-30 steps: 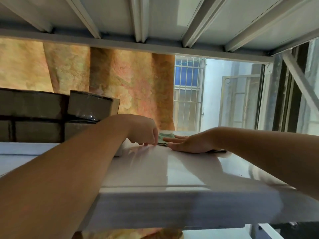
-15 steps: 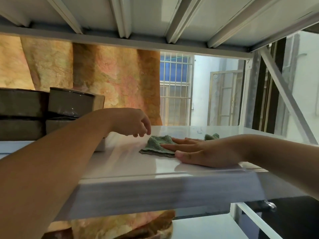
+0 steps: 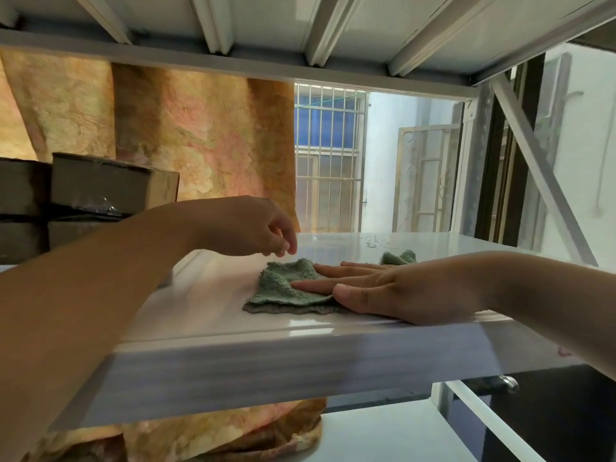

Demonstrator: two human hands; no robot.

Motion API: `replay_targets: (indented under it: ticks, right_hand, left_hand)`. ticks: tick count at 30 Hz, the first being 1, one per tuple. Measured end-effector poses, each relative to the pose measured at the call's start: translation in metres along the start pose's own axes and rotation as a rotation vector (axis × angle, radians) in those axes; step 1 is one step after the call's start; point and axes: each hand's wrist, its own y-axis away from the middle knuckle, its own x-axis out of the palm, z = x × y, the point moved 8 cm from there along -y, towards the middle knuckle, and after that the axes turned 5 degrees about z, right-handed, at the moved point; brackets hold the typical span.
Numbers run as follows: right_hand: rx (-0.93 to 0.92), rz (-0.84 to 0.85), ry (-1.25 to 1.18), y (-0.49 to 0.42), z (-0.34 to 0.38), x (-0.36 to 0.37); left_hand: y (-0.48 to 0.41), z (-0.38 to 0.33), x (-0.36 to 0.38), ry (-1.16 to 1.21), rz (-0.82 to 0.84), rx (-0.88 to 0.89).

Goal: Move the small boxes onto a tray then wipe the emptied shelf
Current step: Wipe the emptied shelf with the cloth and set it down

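A green cloth [image 3: 286, 285] lies flat on the glossy white shelf [image 3: 433, 241], near its front edge. My right hand [image 3: 393, 291] presses on the cloth with flat, straight fingers. My left hand [image 3: 250, 225] hovers just above the shelf to the left of the cloth, its fingers loosely curled and holding nothing. Dark small boxes [image 3: 100, 188] are stacked at the left end of the shelf, behind my left forearm, which hides their lower right part.
The underside of the upper shelf [image 3: 300, 25] hangs close overhead. A diagonal metal brace [image 3: 540, 168] closes the right end. An orange patterned curtain [image 3: 200, 138] and a barred window [image 3: 326, 155] lie behind. A lower white shelf [image 3: 383, 435] shows below.
My right hand has drawn the cloth from the back of the shelf toward the front edge. My left hand has lifted off the shelf surface and now hovers.
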Motion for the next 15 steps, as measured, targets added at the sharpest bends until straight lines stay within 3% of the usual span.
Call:
replay_targets:
  ticks: [5,10,12,15]
  right_hand:
    - [0.049,-0.025,-0.084,-0.006,-0.006,-0.01]
    - [0.377,-0.051,-0.323,-0.013,-0.052,-0.02]
    - [0.435,-0.098,-0.307,-0.023,-0.068,-0.032]
    - [0.47,-0.116,-0.314,-0.041,-0.081,-0.043]
  left_hand:
    - [0.008,-0.013,-0.002,-0.053,-0.016,0.004]
    - [0.034,-0.037,-0.001,-0.211,-0.132,0.07]
    - [0.047,-0.046,0.006,-0.159,-0.15,0.108]
    - [0.061,-0.048,0.015,-0.015,-0.047,0.119]
